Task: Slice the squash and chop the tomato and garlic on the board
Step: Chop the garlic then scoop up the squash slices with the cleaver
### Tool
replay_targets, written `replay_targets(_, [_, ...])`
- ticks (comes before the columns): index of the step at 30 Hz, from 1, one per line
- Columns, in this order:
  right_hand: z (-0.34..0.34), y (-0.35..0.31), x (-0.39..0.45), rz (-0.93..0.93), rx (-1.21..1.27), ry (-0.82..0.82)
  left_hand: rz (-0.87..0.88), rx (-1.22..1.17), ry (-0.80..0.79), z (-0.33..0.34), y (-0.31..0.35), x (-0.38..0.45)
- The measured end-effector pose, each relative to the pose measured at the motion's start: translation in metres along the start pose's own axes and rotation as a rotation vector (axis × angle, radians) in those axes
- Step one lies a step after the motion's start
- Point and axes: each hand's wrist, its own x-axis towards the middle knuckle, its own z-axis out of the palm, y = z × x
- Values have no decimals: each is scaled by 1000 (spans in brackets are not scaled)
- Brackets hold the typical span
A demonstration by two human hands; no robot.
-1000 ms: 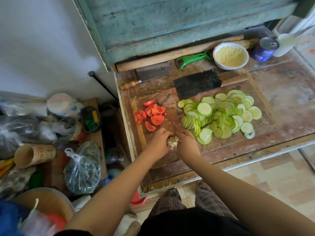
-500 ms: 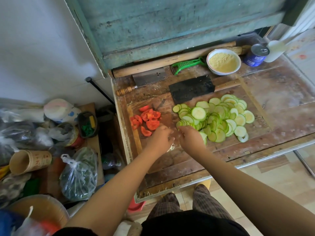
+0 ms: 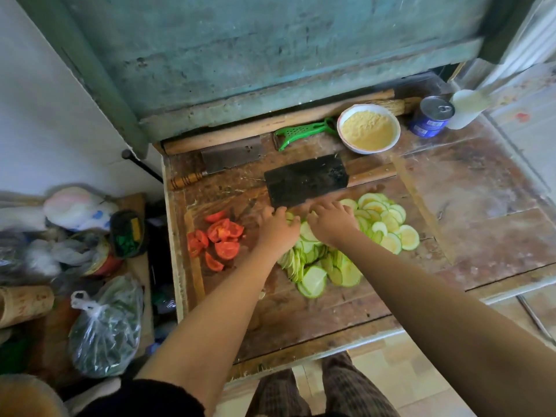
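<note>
The left hand (image 3: 278,228) lies over the near-left edge of the squash slices (image 3: 346,245), fingers stretched forward toward the dark cleaver (image 3: 307,179), their tips at its lower edge; it grips nothing that shows. The right hand (image 3: 332,219) sits just beside it, over the middle of the slices, fingers likewise extended toward the blade and blurred, so whether they touch the steel cannot be told; it too looks relaxed and holds nothing visible. The slices form one loose heap on the board (image 3: 270,293), too overlapped to count, spreading from under both hands out to the right and toward the near side. Left of the hands lie the tomato pieces (image 3: 221,239), roughly eight red wedges in one cluster, apart from the squash. Garlic cannot be made out. Two cleavers rest on the table (image 3: 481,206): the dark one, wooden handle pointing right, and a steel cleaver (image 3: 230,153) behind it, handle pointing left. Farther back are one green peeler (image 3: 304,130), one white bowl (image 3: 368,127) of yellow meal, one blue can (image 3: 431,115), and one long wooden rod (image 3: 270,121) along the wall.
</note>
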Motion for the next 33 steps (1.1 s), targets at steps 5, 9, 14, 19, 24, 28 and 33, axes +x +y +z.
replay_targets(5, [8, 22, 1, -77, -56, -40, -9, -39, 68, 19, 7, -9])
replay_targets(9, [6, 35, -5, -134, -55, 0, -18, 4, -13, 27, 22, -7])
replay_targets(14, [-8, 66, 0, -11, -8, 46, 17, 101, 1, 27, 39, -4])
replay_targets(19, [-1, 85, -3, -9, 4, -43, 76, 253, -37, 38, 54, -11])
replay_targets(24, [-6, 98, -21, 8, 118, 82, 202, 359, 75, 45, 62, -22])
replay_targets(28, [2, 123, -50, 173, 294, 141, 442, 387, -14, 61, 78, -40])
replay_targets(33, [9, 153, -82, 299, 464, 86, 722, 489, -113, 103, 94, -52])
